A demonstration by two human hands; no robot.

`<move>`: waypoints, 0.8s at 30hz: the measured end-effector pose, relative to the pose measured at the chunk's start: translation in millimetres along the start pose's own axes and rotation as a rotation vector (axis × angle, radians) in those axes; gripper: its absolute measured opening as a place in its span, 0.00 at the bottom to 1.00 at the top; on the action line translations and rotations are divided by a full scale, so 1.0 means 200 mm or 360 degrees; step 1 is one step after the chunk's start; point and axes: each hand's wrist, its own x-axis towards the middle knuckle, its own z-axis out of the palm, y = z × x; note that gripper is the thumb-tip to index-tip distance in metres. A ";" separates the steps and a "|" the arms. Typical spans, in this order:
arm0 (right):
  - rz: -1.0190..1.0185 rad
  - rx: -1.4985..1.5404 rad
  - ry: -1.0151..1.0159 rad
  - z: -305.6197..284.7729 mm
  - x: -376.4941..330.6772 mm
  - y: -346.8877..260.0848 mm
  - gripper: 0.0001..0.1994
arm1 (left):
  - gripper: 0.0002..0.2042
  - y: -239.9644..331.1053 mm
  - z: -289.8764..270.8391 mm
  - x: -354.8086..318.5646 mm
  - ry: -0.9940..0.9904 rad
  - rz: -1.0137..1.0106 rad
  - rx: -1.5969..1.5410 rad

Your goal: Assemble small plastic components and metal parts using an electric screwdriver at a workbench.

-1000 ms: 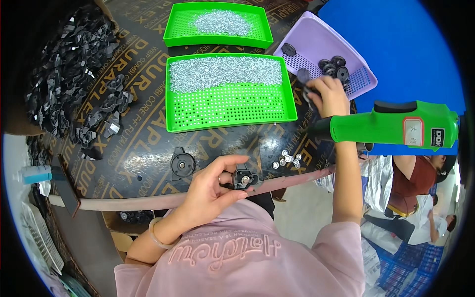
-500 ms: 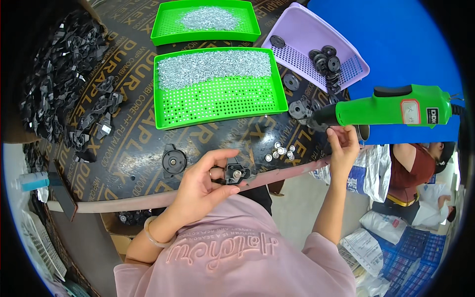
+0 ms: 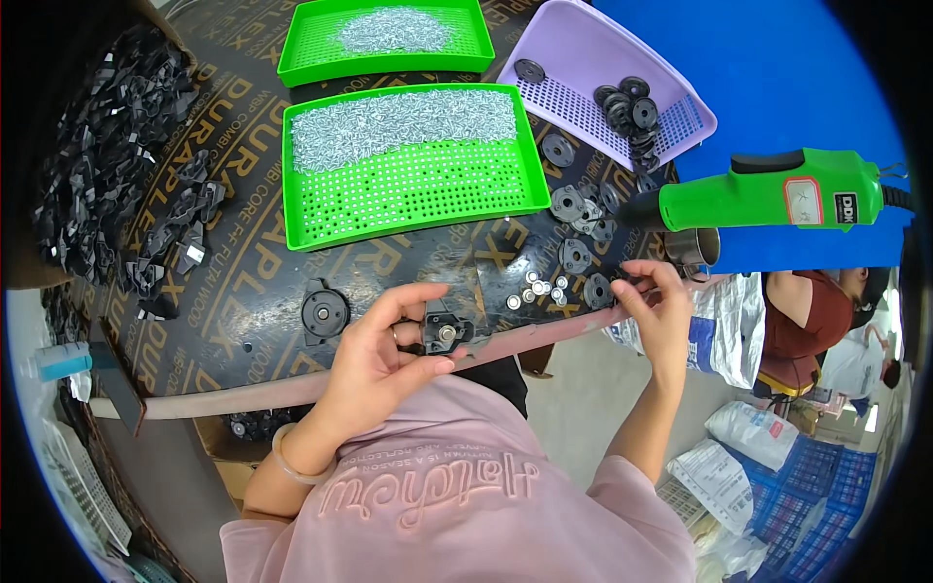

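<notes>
My left hand (image 3: 374, 340) grips a black plastic bracket (image 3: 449, 328) with a round metal piece at its middle, held over the table's front edge. At the right, my right hand (image 3: 661, 299) has its thumb and fingers pinched together; a small dark thing shows at the fingertips, too little of it visible to name. Right beside them lies a black notched disc (image 3: 598, 290), with another black disc (image 3: 575, 256) behind it. Small silver rollers (image 3: 537, 289) lie between my hands. A black housing with a round disc (image 3: 326, 313) rests left of the bracket.
Green trays (image 3: 418, 209) of silver screws stand at the back. A lilac basket (image 3: 573, 92) holds black discs. The green electric screwdriver (image 3: 758, 199) lies at right by a metal cup (image 3: 705, 251). Black parts (image 3: 117, 165) are heaped at left. Another person (image 3: 812, 316) is beyond the right edge.
My right hand has come down and slightly left from beside the screwdriver's tip toward the discs near the table edge. My left hand still holds the bracket. The view has shifted slightly.
</notes>
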 end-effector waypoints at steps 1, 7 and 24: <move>-0.0107 -0.0154 0.0008 0.01 -0.01 -0.03 0.17 | 0.32 0.00 0.00 0.00 -0.0010 0.0015 0.0015; -0.0171 -0.0387 -0.0054 0.08 -0.04 -0.11 0.21 | 0.32 -0.01 0.00 0.00 0.0030 -0.0008 -0.0040; -0.1337 -0.0772 -0.0661 -0.01 -0.27 -0.71 0.21 | 0.32 -0.01 -0.03 0.00 -0.0075 0.0044 -0.0053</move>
